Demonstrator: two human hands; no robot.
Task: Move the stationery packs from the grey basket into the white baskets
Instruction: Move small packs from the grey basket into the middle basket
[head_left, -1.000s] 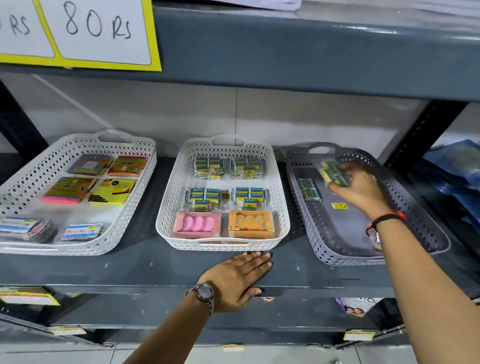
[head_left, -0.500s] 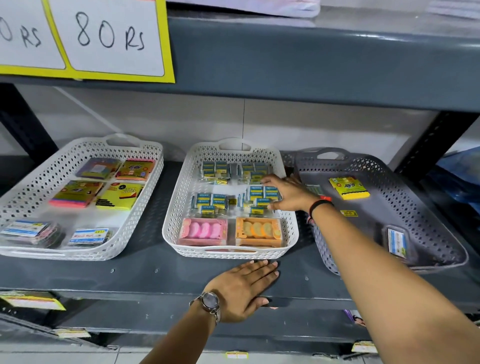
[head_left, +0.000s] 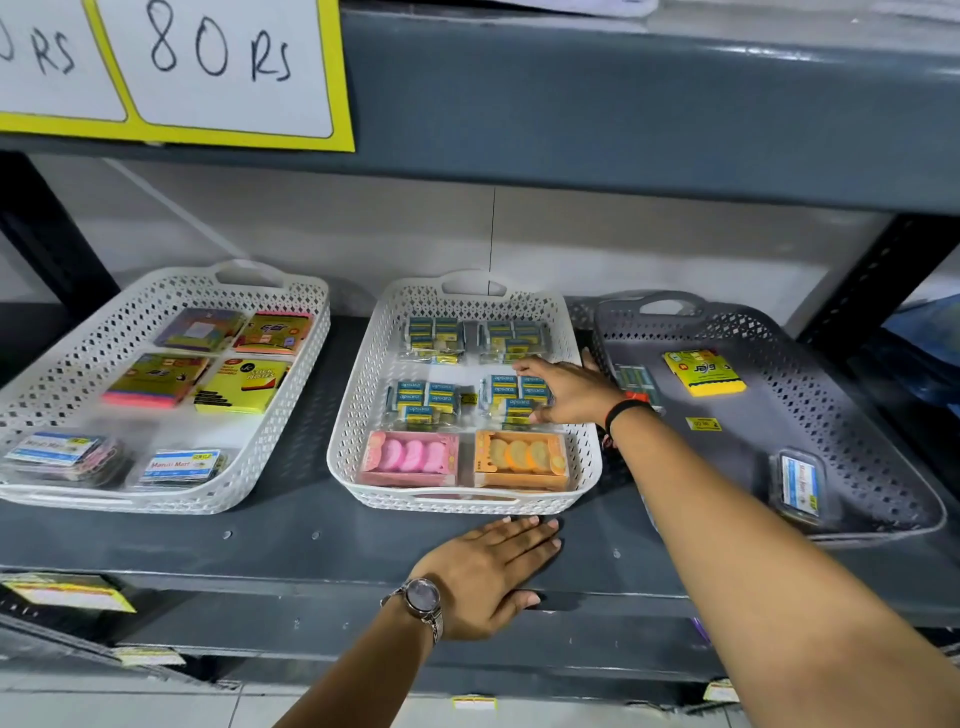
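The grey basket (head_left: 878, 457) sits at the right of the shelf. In it lie a yellow pack (head_left: 704, 371), a green-blue eraser pack (head_left: 636, 382) and a clear blue-labelled pack (head_left: 800, 486). The middle white basket (head_left: 358, 415) holds rows of blue eraser packs, a pink pack (head_left: 410, 457) and an orange pack (head_left: 522, 457). My right hand (head_left: 569, 389) reaches into it, thumb and fingers around a blue eraser pack (head_left: 511, 397) in the middle row, right side. My left hand (head_left: 488, 577) lies flat on the shelf's front edge, holding nothing.
The left white basket (head_left: 291, 415) holds sticky-note pads and labelled packs. A dark upright post (head_left: 872, 280) stands behind the grey basket. The upper shelf beam carries a price sign (head_left: 218, 57). A lower shelf with yellow tags shows beneath.
My right hand carried an eraser pack from the grey basket leftward into the middle white basket and rests on it there. The left hand has stayed put.
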